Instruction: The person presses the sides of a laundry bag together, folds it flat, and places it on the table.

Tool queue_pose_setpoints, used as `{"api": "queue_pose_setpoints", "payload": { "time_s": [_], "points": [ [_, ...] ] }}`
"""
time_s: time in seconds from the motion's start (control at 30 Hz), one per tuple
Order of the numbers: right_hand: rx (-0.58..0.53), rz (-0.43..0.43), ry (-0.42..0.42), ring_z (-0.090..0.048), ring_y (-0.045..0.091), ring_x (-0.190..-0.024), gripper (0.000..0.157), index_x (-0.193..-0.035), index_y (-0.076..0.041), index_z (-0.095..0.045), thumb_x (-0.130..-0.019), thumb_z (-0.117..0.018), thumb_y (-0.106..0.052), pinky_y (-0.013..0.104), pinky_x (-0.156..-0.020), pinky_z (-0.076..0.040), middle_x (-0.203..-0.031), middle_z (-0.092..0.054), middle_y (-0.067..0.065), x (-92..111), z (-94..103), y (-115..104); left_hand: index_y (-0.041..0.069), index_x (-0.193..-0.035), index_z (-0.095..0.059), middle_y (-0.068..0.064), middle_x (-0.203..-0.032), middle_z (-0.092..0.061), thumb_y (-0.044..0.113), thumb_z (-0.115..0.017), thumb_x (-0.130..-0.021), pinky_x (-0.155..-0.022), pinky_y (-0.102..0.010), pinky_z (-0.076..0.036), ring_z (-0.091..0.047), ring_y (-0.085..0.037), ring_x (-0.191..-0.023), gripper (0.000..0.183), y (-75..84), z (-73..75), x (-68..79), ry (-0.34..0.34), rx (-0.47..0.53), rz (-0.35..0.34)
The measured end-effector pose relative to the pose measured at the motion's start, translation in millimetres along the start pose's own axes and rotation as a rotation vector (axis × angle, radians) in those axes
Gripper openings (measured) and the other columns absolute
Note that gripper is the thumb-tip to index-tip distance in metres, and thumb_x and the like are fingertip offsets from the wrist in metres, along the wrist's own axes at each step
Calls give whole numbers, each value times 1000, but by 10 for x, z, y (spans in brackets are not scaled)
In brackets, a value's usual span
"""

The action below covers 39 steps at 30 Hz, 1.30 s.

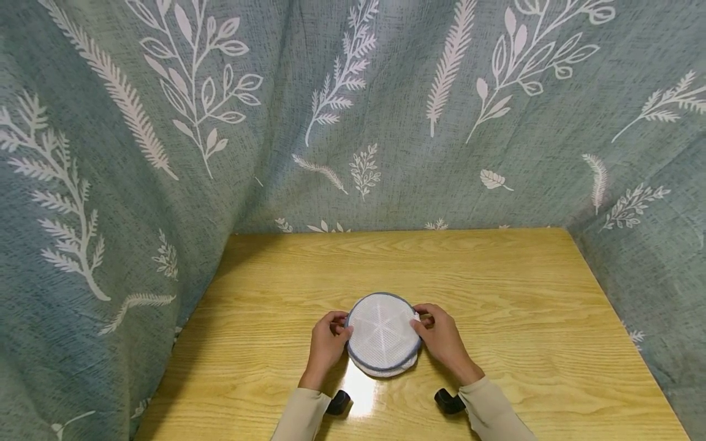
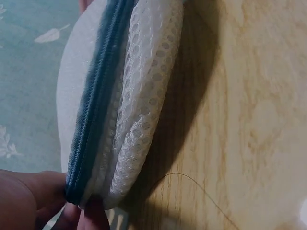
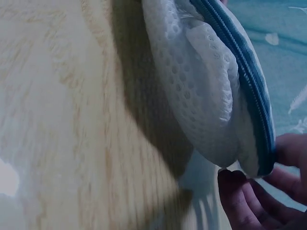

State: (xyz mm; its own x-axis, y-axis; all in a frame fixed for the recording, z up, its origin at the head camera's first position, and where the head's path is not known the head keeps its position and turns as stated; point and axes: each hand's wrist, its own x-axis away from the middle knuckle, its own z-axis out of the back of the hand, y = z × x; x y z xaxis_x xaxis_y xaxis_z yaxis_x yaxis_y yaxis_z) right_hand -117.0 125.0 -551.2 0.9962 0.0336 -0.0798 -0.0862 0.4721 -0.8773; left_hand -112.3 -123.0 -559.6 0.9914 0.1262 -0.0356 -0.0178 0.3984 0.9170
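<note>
A round white mesh laundry bag (image 1: pixel 382 331) with a dark blue rim is held over the wooden table, between the two hands. My left hand (image 1: pixel 326 344) pinches its left edge, thumb on the upper face. On the opposite edge, my right hand (image 1: pixel 444 340) grips it near a small white tab. In the left wrist view a blue zipper (image 2: pixel 98 105) runs along the rim, and beside it bulges softer honeycomb mesh (image 2: pixel 156 81). The right wrist view shows the zipper (image 3: pixel 247 72) closed along the visible stretch, with folded mesh (image 3: pixel 192 91) below it.
The wood-grain table (image 1: pixel 276 269) extends around the bag. A blue-green curtain (image 1: pixel 397 184) with white leaf prints hangs behind and at both sides. Black curved pieces (image 1: pixel 339 402) sit at the wrists. A thin dark strand (image 2: pixel 192 184) lies on the table.
</note>
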Motion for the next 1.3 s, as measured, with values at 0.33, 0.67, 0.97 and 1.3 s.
{"api": "queue_pose_setpoints", "payload": {
  "time_s": [0.33,0.67,0.97,1.3],
  "points": [
    [-9,96,-73,-58,16,-91,36,-123,-7,-57,-88,-64,-13,30,-75,-52,-111,-57,6,55,112,8,10,-110,-65,1,-110,-57,6,-71,-81,-78,-30,-50,-55,-17,-96,29,116,60,93,-35,-181,-270],
    [237,453,-169,-34,34,-129,48,-127,-9,-57,-85,-69,-28,56,-99,-31,-142,-39,13,103,109,5,13,-119,-62,-1,-132,-51,27,-73,-81,-104,-40,-33,-42,-21,-125,42,200,81,158,-248,-427,-659],
    [330,632,-294,-29,32,-134,62,-134,-13,-51,-83,-67,-43,54,-102,-28,-147,-34,5,166,42,-44,16,-129,-55,-3,-141,-42,40,-68,-83,-104,-38,-33,-36,-22,-130,54,161,121,205,-350,-568,-740],
    [395,703,-352,-33,31,-131,84,-141,-11,-41,-73,-77,-43,54,-99,-34,-147,-33,9,200,-28,-20,16,-134,-51,1,-146,-34,45,-66,-82,-102,-40,-36,-30,-24,-134,62,158,138,252,-416,-569,-683]
  ]
}}
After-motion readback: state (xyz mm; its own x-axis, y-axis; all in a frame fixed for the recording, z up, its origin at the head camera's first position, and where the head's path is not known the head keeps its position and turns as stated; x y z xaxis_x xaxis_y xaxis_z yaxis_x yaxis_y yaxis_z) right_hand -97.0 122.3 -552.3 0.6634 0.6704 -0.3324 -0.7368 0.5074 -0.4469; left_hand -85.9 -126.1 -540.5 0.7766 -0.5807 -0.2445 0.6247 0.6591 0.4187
